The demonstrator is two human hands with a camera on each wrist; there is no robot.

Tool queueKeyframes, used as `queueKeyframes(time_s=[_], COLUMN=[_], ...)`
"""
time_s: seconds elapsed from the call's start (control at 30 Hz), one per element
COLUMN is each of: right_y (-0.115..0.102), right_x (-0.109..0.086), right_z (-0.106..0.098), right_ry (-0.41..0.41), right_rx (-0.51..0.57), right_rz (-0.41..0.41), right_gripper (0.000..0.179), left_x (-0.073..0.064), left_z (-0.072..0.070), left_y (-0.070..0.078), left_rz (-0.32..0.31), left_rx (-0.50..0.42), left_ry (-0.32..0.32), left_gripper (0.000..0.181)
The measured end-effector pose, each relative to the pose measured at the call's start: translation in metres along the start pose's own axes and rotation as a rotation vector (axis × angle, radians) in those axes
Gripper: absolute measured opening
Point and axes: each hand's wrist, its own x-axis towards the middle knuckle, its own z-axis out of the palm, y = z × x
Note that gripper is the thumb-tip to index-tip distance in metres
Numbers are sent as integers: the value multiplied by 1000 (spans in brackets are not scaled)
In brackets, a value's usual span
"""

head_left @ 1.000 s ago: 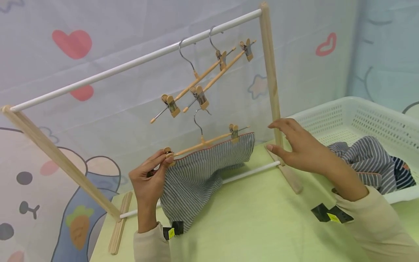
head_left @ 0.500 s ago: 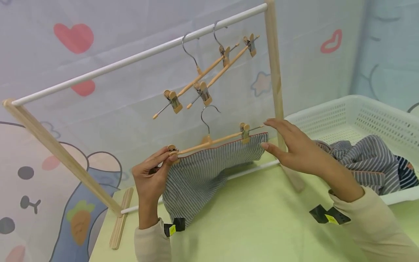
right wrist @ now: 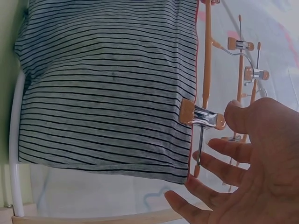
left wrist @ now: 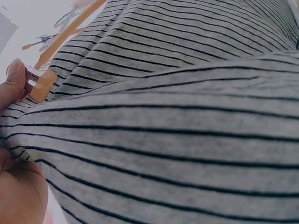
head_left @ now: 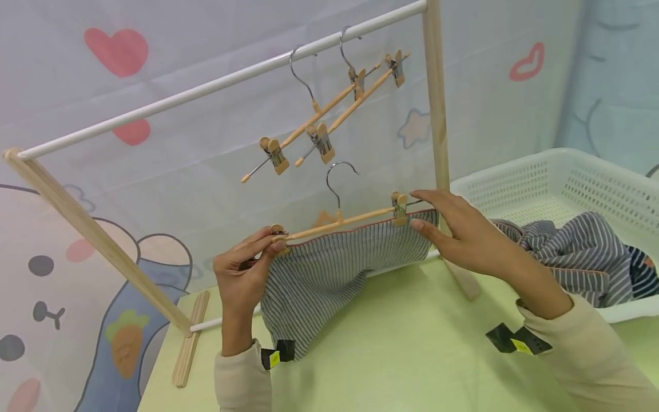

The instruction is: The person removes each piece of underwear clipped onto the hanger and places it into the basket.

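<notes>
A clip hanger [head_left: 360, 218] with a metal hook holds a grey, dark-striped garment [head_left: 329, 269] by its red-trimmed upper edge. My left hand [head_left: 241, 280] pinches the hanger's left clip [head_left: 278, 230] together with the cloth. In the left wrist view the striped fabric [left wrist: 177, 140] fills most of the picture, with the left thumb and fingers at its edge. By the right clip [head_left: 399, 209] is my right hand [head_left: 479, 240], fingers spread. The right wrist view shows the right thumb close to that clip's handle [right wrist: 219, 121]; whether it touches I cannot tell.
Two more clip hangers [head_left: 314, 117] hang from the white rail [head_left: 216, 83] of a wooden-legged rack. A white perforated basket [head_left: 525, 177] at the right holds crumpled striped clothes [head_left: 582, 252]. The rack stands on a light green surface [head_left: 401, 343].
The hanger and garment have shifted a little right, bringing the right clip up to the right hand's fingertips. The left hand keeps its pinch. The head view has tilted slightly.
</notes>
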Motion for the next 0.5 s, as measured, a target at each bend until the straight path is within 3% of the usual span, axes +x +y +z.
queueKeyframes(time_s=[0.2,0.5], right_y=[2,2], right_x=[1,2], right_z=[4,5], right_ry=[79,112], right_rx=[1,23], right_rz=[-85,-88], right_gripper=[47,45], left_x=[0,2], left_z=[2,5], left_y=[0,2], left_rz=[7,39], left_rx=[-30,-86], left_ry=[-16,-49], left_gripper=[24,25])
